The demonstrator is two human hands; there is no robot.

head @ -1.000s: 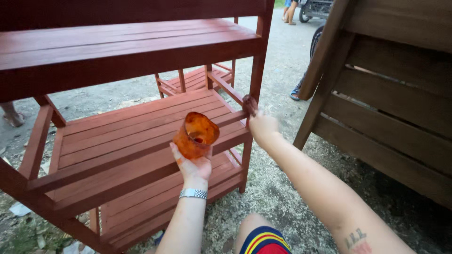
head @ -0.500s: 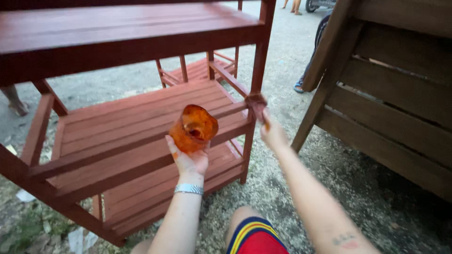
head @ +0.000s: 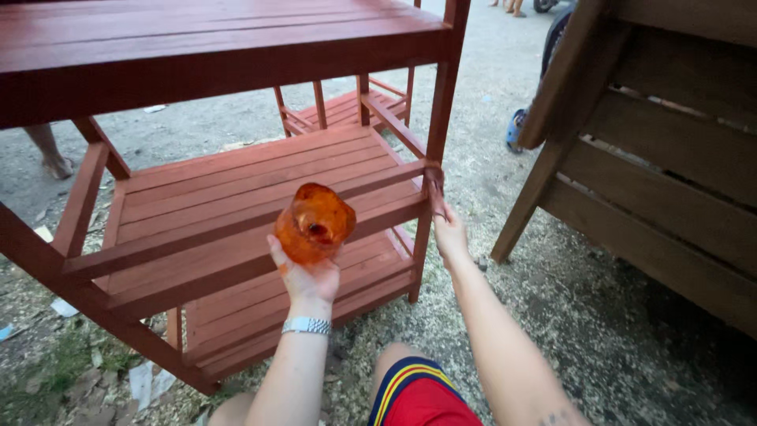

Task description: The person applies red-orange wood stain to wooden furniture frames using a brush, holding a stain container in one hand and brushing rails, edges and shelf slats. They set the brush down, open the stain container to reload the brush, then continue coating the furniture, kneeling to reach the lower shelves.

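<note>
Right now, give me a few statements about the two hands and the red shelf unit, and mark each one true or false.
1. The left hand holds an orange translucent container. True.
2. The right hand rests on the ground. False: it presses a small cloth or brush to the corner post of the red-painted wooden shelf unit.
3. The left wrist wears a silver metal watch. True.
4. The container stands on the middle shelf. False: it is held in front of it.

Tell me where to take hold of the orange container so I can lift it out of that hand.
Probably grip the orange container around its upper body, coming from above and the far side. The left hand cups its underside, fingers wrapped round the lower near part, so only the rounded top is free. It looks crumpled and soft: close gently. The right hand is at the shelf post.
</note>
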